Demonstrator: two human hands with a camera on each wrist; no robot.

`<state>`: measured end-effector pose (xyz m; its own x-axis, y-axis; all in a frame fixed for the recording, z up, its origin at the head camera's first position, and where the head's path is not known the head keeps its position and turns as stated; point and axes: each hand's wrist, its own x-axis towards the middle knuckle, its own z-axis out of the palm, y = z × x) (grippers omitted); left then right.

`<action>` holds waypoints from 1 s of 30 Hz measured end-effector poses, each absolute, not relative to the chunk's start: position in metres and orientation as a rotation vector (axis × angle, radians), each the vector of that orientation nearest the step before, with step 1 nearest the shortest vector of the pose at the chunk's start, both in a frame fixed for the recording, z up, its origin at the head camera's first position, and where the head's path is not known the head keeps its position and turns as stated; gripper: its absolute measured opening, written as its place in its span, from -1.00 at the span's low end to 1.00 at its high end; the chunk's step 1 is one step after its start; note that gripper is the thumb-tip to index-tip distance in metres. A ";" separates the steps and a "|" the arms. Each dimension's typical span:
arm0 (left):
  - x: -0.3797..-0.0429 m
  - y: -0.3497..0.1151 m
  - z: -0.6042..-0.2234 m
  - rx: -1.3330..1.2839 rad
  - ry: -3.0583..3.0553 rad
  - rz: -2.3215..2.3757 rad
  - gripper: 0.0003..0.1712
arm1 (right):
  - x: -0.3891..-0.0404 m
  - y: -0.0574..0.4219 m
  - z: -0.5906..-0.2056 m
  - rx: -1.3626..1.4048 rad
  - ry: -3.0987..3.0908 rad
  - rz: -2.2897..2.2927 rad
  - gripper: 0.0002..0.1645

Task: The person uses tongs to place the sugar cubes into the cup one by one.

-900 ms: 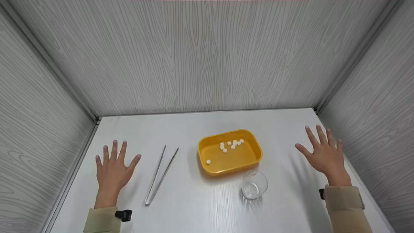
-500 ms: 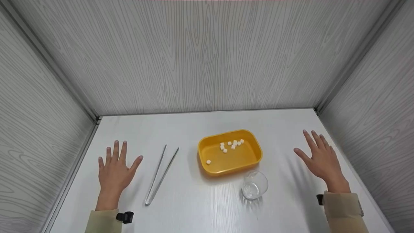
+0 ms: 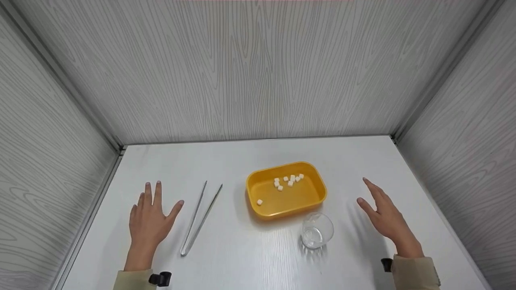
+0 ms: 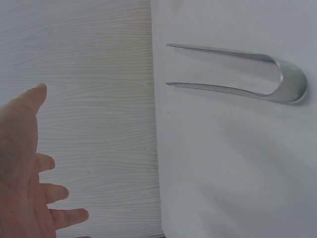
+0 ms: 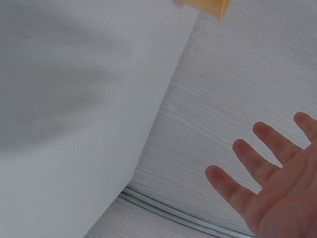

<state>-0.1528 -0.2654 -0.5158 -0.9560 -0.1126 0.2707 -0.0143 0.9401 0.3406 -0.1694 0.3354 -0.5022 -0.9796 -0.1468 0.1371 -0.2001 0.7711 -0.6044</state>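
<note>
My left hand (image 3: 150,223) hovers over the left of the table with extended fingers and the thumb spread, holding nothing. Nearest to it lies a pair of metal tongs (image 3: 192,229), their two tips pointing away from me; the left wrist view also shows the tongs (image 4: 292,82). My right hand (image 3: 389,219) is in the air at the right, thumb apart from the fingers, with no object in it. A clear glass (image 3: 317,230) stands to its left. Behind the glass is a yellow tray (image 3: 290,201) with several small white cubes (image 3: 290,183) inside; one cube (image 3: 259,202) lies apart at the left.
The white table (image 3: 242,262) is bounded by a wood-grain back panel (image 3: 250,72) and by side panels at the left (image 3: 48,161) and right (image 3: 467,161). In the right wrist view only a corner of the yellow tray (image 5: 210,6) shows.
Both hands have moved inward and closer to me. The right hand has turned, so its fingers now overlap in the head view. Tongs, tray and glass stay in place.
</note>
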 end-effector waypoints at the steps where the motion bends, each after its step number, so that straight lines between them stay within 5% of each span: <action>1: -0.152 -0.264 -0.516 0.093 -2.804 -0.491 0.07 | -0.168 0.334 -0.505 0.286 -2.875 1.017 -0.21; 25: -0.147 -0.243 -0.542 0.096 -2.959 -0.583 0.17 | -0.144 0.297 -0.547 0.326 -2.969 1.449 -0.30; 30: -0.147 -0.240 -0.547 0.089 -2.979 -0.591 0.18 | -0.141 0.293 -0.552 0.406 -2.969 1.470 -0.17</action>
<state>-0.1467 -0.2403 -0.5470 -0.9930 -0.0771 0.0899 -0.0370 0.9229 0.3833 -0.1412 0.2927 -0.5517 -0.9514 -0.3005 -0.0675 -0.1286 0.5866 -0.7996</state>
